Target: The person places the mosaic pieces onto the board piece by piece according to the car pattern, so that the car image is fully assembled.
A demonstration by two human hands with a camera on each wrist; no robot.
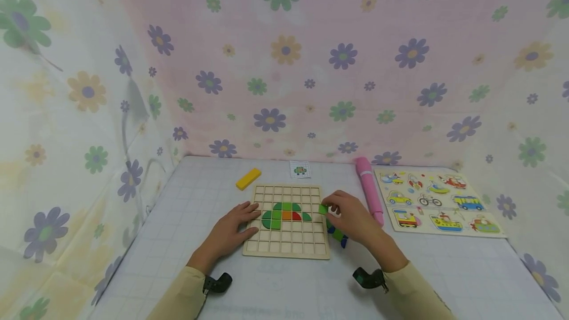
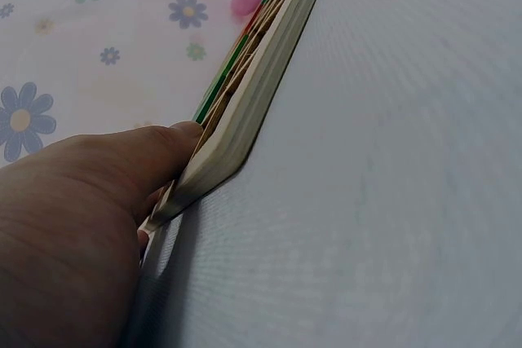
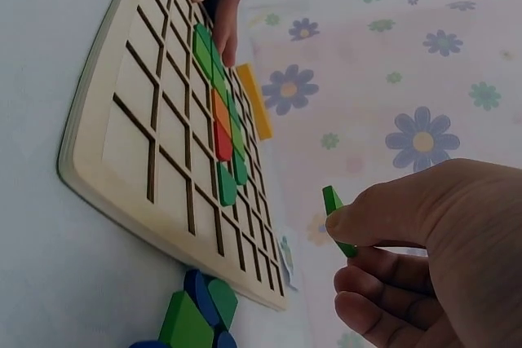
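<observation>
Grid board [image 1: 291,249], one in number, is laid flat on the desk [image 1: 275,285] between the two hands. At far left, the left hand [image 1: 228,229] is stretched palm-down, its fingers laid loosely over the board's left edge; nothing is grasped by it. One yellow block [image 1: 248,179] is seen just beyond the board's upper left corner. On the grid, one orange piece [image 1: 286,216] and one red piece [image 1: 296,216] are set among several green pieces [image 1: 276,224]. One pattern card [image 1: 300,170] is placed behind the board. By the right edge, one green tile [image 1: 322,209] is pinched between thumb and forefinger of the bent right hand [image 1: 353,215]. Below it, blue and green loose pieces [image 3: 186,319] are partly hidden; their count cannot be told. Farther right are placed one pink roll [image 1: 370,191] and one picture puzzle [image 1: 424,229].
</observation>
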